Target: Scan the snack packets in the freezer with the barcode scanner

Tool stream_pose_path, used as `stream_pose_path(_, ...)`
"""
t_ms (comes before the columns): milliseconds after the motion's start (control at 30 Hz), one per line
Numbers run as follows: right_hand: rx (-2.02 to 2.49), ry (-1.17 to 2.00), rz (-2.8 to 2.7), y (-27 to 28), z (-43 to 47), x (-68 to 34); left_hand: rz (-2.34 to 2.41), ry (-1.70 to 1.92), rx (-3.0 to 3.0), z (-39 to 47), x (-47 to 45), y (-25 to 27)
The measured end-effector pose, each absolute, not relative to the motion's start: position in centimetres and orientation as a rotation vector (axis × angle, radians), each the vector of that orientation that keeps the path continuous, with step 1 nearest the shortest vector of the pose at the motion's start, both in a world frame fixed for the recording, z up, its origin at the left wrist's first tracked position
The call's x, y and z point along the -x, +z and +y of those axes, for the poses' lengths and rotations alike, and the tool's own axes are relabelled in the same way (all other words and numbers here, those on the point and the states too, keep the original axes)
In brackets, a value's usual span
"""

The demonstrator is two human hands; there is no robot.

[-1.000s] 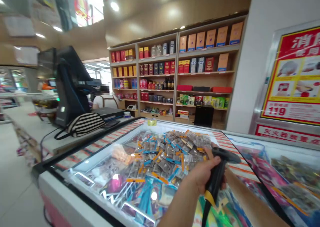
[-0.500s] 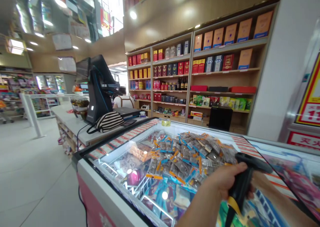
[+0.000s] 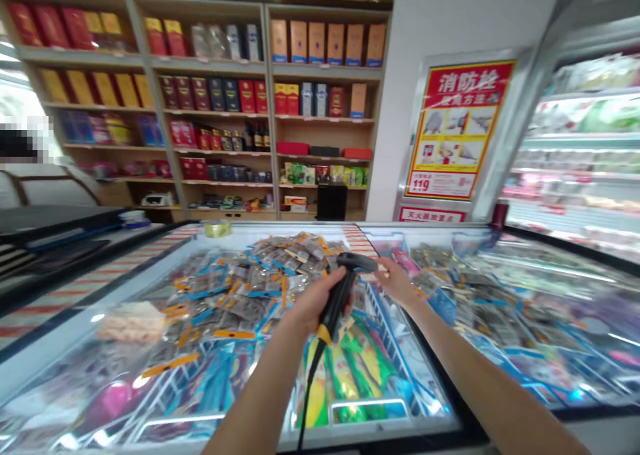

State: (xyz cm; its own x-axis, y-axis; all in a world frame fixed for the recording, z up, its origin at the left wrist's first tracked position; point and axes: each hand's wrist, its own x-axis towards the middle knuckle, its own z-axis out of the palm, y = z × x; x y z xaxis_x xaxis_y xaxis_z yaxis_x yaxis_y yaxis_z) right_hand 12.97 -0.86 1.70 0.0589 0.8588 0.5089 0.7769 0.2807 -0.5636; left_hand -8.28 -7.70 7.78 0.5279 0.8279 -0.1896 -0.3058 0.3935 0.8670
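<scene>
In the head view my left hand (image 3: 317, 301) is wrapped round the grip of a black and yellow barcode scanner (image 3: 337, 298), whose cable hangs down toward me. My right hand (image 3: 395, 281) is just right of the scanner's head, its fingers drawn together. Whatever is in those fingers, if anything, is too small or blurred to make out. Both hands are above a glass-topped chest freezer (image 3: 440, 408). A heap of small grey packets with orange and blue edges (image 3: 260, 275) lies just beyond the scanner. Green and yellow packs (image 3: 345, 375) show below my left hand.
Shelves of boxed goods (image 3: 270, 101) line the back wall. A red and yellow notice (image 3: 457, 131) hangs on the right. A roll of tape (image 3: 218, 229) sits at the freezer's far edge. More packets (image 3: 480, 295) fill the right section. A person is partly visible at far left.
My view has swung to the right, so the counter with the till screen has left the picture. My right hand has come out from behind the scanner, to its right. The left hand keeps its hold.
</scene>
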Motion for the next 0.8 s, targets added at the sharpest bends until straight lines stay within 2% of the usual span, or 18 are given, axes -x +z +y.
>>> stream_pose_path(100,1.942,-0.062,-1.543,2.1,-2.6,-18.3,0.709,0.759,-0.868,-8.1,7.9,7.8)
stream_pose_path(233,2.331,-0.071,-1.351,2.4,-3.6,-22.5,0.724,0.729,-0.866,-8.7,7.4,7.7)
stream_pose_path(500,2.389,0.031,-1.297,2.1,-1.8,-23.0,0.776,0.712,-0.912,-8.3,7.4,7.1)
stream_pose_path(800,1.895,0.302,-0.985,0.1,0.0,-21.2,0.764,0.718,-0.947,-8.5,7.5,7.0)
